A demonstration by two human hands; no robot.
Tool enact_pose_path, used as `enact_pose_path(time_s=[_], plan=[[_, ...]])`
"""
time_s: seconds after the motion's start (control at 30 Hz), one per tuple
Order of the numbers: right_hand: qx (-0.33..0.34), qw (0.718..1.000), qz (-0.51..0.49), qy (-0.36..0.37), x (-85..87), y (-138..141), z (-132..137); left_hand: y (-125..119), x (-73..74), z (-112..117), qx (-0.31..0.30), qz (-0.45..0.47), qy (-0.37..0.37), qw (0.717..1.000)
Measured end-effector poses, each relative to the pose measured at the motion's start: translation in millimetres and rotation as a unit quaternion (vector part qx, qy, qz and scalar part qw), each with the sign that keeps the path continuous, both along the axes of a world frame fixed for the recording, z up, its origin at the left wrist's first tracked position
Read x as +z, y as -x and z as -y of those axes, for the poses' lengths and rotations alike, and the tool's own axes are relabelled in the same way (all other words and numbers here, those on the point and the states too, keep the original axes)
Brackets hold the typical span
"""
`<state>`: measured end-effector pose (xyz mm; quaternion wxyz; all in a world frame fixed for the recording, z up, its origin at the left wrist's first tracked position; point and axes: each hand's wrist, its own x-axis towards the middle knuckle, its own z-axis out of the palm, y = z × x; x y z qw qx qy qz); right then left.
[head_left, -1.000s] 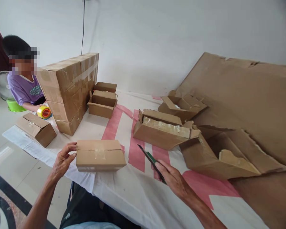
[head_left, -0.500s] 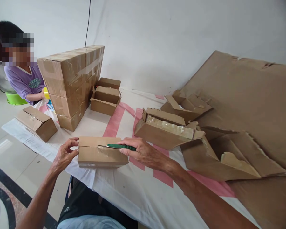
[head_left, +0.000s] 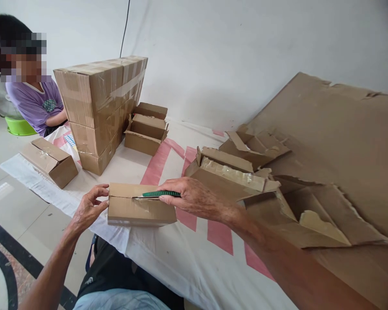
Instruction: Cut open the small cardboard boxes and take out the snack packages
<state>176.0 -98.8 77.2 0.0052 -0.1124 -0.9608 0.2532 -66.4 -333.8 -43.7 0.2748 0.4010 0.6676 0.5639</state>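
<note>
A taped cardboard box [head_left: 129,209] lies in front of me on the cloth-covered table. Against its left end, my left hand [head_left: 92,204] holds it steady with curled fingers and thumb. My right hand [head_left: 184,193] is closed around a green-handled utility knife [head_left: 151,194] above the box top. The knife's thin blade points left and its tip is at the seam between the top flaps, right by the clear tape. My right palm and fingers hide the rear of the handle.
Stacked taped boxes [head_left: 106,107] stand at the back left, with a single box [head_left: 51,161] beside them. Opened boxes [head_left: 144,140] sit behind, and more torn-open ones [head_left: 226,172] lie right. A large cardboard sheet [head_left: 336,129] leans there. A person in purple [head_left: 37,105] is at far left.
The knife and my right hand have shifted slightly, the handle tilting a little higher. My left hand stays at the box end. The other person's yellow object is no longer visible; the view moved slightly.
</note>
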Motion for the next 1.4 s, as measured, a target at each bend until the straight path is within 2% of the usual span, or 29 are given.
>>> enact_pose_path(time_s=[0.4,0.57,0.63,0.7,0.8,0.83,0.9,1.07,1.13,1.17,1.27,1.33,1.4], plan=[[0.026,0.99,0.03,-0.134,-2.0,5.8,2.5,-0.3,3.3,-3.5,0.007,-0.001,0.019,1.0],[-0.007,0.982,0.046,-0.186,-11.8,-14.5,-12.3,-1.3,9.3,-4.5,0.014,-0.02,0.03,0.999],[-0.016,0.985,0.029,-0.169,-10.5,-32.0,-22.2,-1.7,9.4,-5.0,0.016,-0.023,0.028,0.999],[-0.03,0.993,-0.015,-0.111,-6.2,-53.5,-31.3,-1.8,8.3,-5.7,0.016,-0.014,0.018,1.0],[-0.11,0.99,-0.09,-0.01,-10.7,-88.9,-40.7,-0.6,6.9,-6.3,0.001,-0.002,0.009,1.0],[-0.149,0.983,-0.108,0.013,-19.6,-100.5,-42.6,0.4,6.8,-6.0,-0.013,0.0,0.008,1.0],[-0.218,0.966,-0.134,0.037,-51.7,-122.3,-44.6,3.9,7.5,-4.6,-0.043,0.001,0.009,0.999],[-0.337,0.931,-0.138,0.011,-175.0,-168.5,-36.7,19.3,12.9,-1.5,-0.115,-0.058,0.042,0.991],[-0.366,0.922,-0.126,-0.012,-214.8,-183.1,-30.4,24.8,16.6,-2.6,-0.145,-0.085,0.057,0.984],[-0.378,0.918,-0.12,-0.023,-229.4,-189.2,-27.5,26.7,18.8,-3.5,-0.16,-0.095,0.064,0.98],[-0.395,0.911,-0.103,-0.055,-252.7,-201.1,-22.8,29.3,25.7,-6.6,-0.193,-0.112,0.089,0.971],[-0.391,0.912,-0.097,-0.078,-254.9,-202.3,-22.9,29.5,29.7,-8.3,-0.201,-0.122,0.104,0.966],[-0.378,0.916,-0.101,-0.093,-249.4,-196.5,-23.7,28.8,32.8,-10.2,-0.206,-0.133,0.107,0.964]])
